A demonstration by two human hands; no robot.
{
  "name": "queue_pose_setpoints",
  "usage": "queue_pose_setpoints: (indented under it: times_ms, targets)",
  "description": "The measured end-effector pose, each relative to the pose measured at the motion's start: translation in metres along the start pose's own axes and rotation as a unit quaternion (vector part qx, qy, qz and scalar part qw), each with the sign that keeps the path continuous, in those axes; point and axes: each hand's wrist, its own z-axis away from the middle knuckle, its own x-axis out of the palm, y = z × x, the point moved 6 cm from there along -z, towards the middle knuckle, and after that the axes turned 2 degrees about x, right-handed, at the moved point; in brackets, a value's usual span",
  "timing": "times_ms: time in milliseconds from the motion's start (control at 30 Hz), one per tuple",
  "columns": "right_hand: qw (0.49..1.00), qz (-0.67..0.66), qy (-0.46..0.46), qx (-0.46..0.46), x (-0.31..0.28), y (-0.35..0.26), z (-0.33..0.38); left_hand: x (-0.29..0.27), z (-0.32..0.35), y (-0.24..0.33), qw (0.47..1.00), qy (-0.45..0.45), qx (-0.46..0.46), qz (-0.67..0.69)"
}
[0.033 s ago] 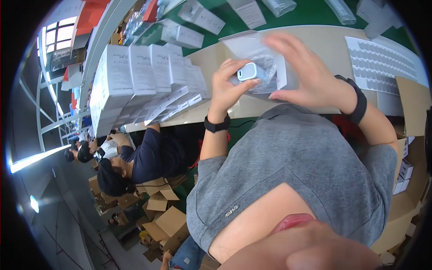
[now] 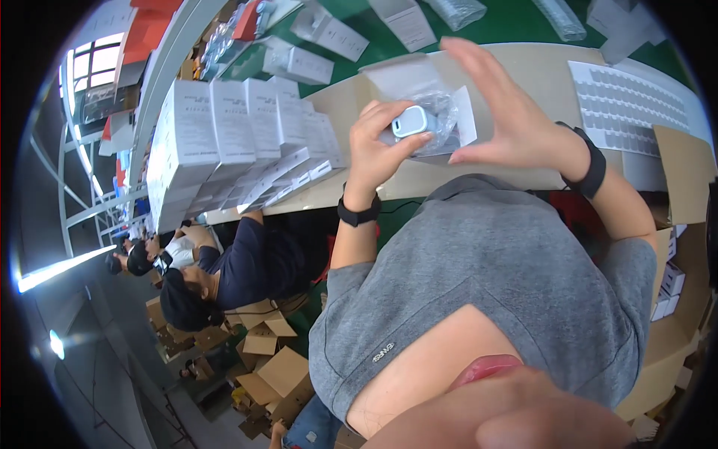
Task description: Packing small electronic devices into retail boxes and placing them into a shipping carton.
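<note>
My left hand [image 2: 372, 150] grips a small pale-blue device [image 2: 413, 121] between thumb and fingers. Its rounded white end, with a dark slot, faces up. Behind and below the device lies an opened white box [image 2: 467, 114], its lid flap raised on the far side. Clear bubble wrap [image 2: 450, 107] bunches inside the box beside the device; I cannot tell whether it wraps the lower part, which is hidden. My right hand [image 2: 523, 133] hovers just right of the box with thumb and fingers spread wide, holding nothing.
Rows of white boxes [image 2: 191, 123] stand on the table at left. More cartons [image 2: 329, 30] and bubble-wrapped items lie at the far side. A white slotted tray [image 2: 628, 105] sits at right, near an open brown carton [image 2: 684, 176]. Another person [image 2: 254, 262] works at left.
My right hand's fingers have straightened and shifted slightly right, away from the bubble wrap. My left hand keeps its grip on the device, almost unmoved.
</note>
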Motion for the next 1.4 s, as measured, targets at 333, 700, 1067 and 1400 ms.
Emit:
queue_pose_setpoints:
  times_ms: [333, 700, 1067, 1400]
  targets:
    - [0.968, -0.110, -0.026, 0.225, 0.007, 0.141, -0.009, 0.004, -0.059, 0.059, 0.876, 0.223, 0.218, -0.367]
    - [0.936, 0.111, 0.210, 0.261, -0.043, 0.359, -0.011, -0.153, 0.084, 0.115, 0.561, 0.461, 0.071, -0.684]
    - [0.881, -0.082, -0.277, 0.375, 0.058, 0.179, -0.008, -0.224, 0.076, 0.085, 0.549, 0.434, 0.059, -0.712]
    - [0.944, 0.139, -0.048, -0.297, 0.103, -0.118, -0.118, -0.190, 0.090, 0.162, 0.777, 0.326, 0.225, -0.489]
